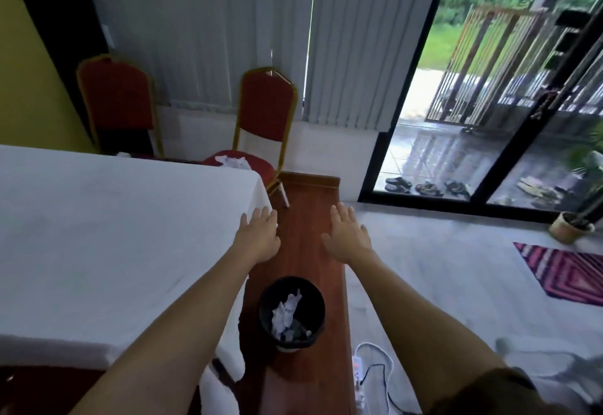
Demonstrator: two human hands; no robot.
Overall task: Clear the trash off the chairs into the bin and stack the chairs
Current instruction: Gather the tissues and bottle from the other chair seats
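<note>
Reaching forward palms down, both hands (303,238) empty, fingers spread

A strip of wooden floor (310,218) runs forward between the white-draped tabletop (114,235) on the left and pale floor on the right; both hands, left hand (257,235) and right hand (347,235), hang empty and flat over it. The black bin (292,311) stands in this strip, below the forearms. Ahead, the near red chair (264,120) blocks the strip's far end, its seat tucked against the tabletop corner. A white power strip (359,372) and its cable lie on the floor just right of the bin.
</note>
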